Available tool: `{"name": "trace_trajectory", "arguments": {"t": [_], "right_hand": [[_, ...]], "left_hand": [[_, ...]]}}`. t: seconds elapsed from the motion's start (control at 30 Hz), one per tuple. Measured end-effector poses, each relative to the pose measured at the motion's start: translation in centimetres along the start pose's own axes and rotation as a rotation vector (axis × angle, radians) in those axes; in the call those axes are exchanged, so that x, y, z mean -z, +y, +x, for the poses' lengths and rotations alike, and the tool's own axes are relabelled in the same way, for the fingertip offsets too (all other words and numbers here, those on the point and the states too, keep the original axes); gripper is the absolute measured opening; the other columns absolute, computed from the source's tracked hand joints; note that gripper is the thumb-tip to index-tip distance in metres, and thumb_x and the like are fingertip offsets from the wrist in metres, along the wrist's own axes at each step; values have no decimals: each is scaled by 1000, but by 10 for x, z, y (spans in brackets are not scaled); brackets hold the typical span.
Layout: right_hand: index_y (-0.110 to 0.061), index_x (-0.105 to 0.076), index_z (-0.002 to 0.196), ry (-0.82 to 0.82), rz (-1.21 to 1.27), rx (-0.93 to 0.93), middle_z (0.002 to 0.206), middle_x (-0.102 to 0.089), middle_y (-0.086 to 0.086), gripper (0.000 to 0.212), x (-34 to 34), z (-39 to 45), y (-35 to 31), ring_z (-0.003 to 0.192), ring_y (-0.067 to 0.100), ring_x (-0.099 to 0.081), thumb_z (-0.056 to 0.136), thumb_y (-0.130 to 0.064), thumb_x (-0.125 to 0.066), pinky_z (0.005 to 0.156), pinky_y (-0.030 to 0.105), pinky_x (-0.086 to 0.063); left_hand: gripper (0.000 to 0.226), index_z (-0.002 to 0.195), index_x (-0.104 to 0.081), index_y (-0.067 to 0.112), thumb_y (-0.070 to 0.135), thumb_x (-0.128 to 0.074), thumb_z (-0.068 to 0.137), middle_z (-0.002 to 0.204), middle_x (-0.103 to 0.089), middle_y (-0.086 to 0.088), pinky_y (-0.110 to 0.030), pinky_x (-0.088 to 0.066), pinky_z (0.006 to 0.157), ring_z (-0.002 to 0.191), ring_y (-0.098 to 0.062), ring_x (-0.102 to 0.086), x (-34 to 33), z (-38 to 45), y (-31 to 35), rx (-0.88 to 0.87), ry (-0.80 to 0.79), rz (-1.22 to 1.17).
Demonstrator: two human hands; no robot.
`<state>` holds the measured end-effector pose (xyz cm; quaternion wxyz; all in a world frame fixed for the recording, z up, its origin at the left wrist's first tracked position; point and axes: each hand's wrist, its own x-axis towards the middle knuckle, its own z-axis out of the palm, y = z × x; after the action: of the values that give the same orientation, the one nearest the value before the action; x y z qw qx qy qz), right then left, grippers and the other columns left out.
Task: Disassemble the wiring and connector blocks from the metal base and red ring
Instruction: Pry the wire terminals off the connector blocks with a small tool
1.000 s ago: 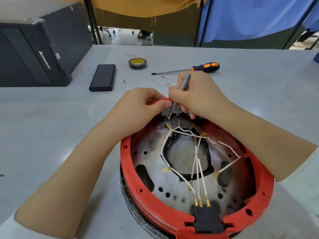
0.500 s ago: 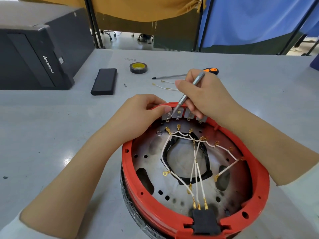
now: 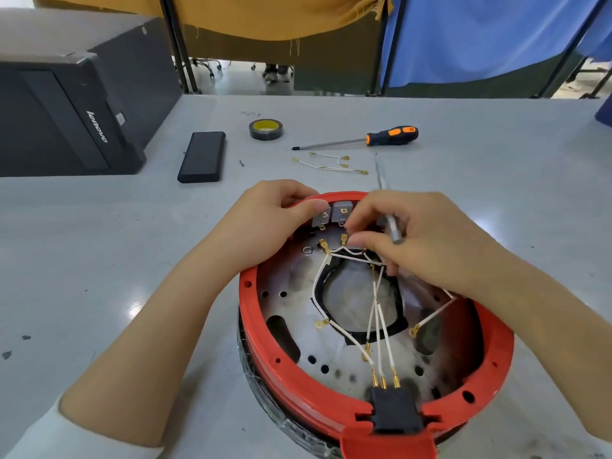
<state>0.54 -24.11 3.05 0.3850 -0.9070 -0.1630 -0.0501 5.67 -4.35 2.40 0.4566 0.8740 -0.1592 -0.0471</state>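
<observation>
A red ring (image 3: 265,339) surrounds a round metal base (image 3: 298,313) in front of me. White wires (image 3: 377,323) with gold terminals run from a black connector block (image 3: 394,412) at the near rim to grey connector blocks (image 3: 339,210) at the far rim. My left hand (image 3: 265,223) grips the far rim, its thumb on the leftmost grey block. My right hand (image 3: 420,240) holds a thin metal tool (image 3: 394,231) and its fingertips pinch at the wire terminals below the grey blocks.
On the grey table beyond the ring lie loose white wires (image 3: 331,164), an orange-and-black screwdriver (image 3: 390,135), a roll of tape (image 3: 266,129), a flat black box (image 3: 202,156) and a small screw (image 3: 242,162). A black computer case (image 3: 76,104) stands at the far left.
My right hand has dropped from the grey blocks to the wire terminals, swinging the tool's tip away from the blocks. My left hand has stayed on the rim.
</observation>
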Motion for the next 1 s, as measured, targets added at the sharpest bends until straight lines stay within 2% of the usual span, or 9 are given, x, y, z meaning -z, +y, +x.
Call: {"name": "trace_trajectory", "arguments": {"t": [0.07,0.23,0.4,0.53,0.67,0.77,0.83,0.9,1.0], "right_hand": [[-36,-62,85,64,-84,2,82,-66,-24,17,1,1,-1,60,-4,-59,79,-26,-73,54,12,-45],[-38,-56,86,-26,-455,-42,86,-65,-20,20,-2,2,0,79,5,-55,74,-41,-72,68,30,-44],[-39,-53,84,-53,-483,-15,82,-61,-23,20,-3,3,0,74,1,-51,76,-37,-71,61,21,-37],[-37,-50,79,-68,-412,-13,81,-60,-24,19,-2,3,-2,78,1,-54,79,-29,-67,65,29,-43],[-34,-50,76,95,-280,65,76,-59,-29,19,0,-1,-7,69,-3,-55,78,-24,-67,56,27,-39],[-33,-47,73,281,-221,157,80,-64,-12,24,2,-4,-10,73,15,-59,78,-24,-68,68,38,-50],[-36,-43,72,362,-234,234,81,-63,-7,33,4,-4,-11,78,21,-58,79,-20,-70,70,41,-50],[-31,-45,73,400,-266,300,81,-65,-4,30,5,-4,-11,81,21,-57,81,-15,-70,69,42,-49],[-19,-52,70,409,-377,378,78,-66,-2,23,4,-5,-12,79,23,-58,80,-9,-70,61,41,-48]], "left_hand": [[21,103,-68,30,41,-59,88,93,-71,16,-26,-49,87,88,1,-64,0,0,0,3,1,3],[22,104,-68,30,41,-59,88,95,-70,16,-23,-48,88,89,4,-62,-1,-1,-1,3,11,7],[21,104,-68,31,42,-59,88,95,-70,17,-18,-47,84,88,6,-62,0,-1,-1,1,6,8],[22,104,-68,30,41,-58,88,95,-70,17,-23,-48,88,89,4,-63,0,-1,-1,-6,3,4],[25,107,-67,30,43,-58,88,99,-69,17,-26,-47,92,94,2,-62,0,1,-3,-11,-3,12],[28,111,-63,31,47,-54,90,97,-63,25,-4,-42,78,88,16,-56,-2,1,-4,-41,92,17],[27,110,-61,35,49,-48,92,95,-60,30,3,-36,70,88,21,-52,-1,-4,1,-150,209,-9],[27,107,-61,37,53,-44,92,94,-64,25,-1,-38,72,91,12,-56,1,-8,6,-297,264,-38],[30,101,-64,37,57,-48,86,84,-65,17,-12,-40,68,82,-4,-55,4,-14,11,-419,230,9]]}}
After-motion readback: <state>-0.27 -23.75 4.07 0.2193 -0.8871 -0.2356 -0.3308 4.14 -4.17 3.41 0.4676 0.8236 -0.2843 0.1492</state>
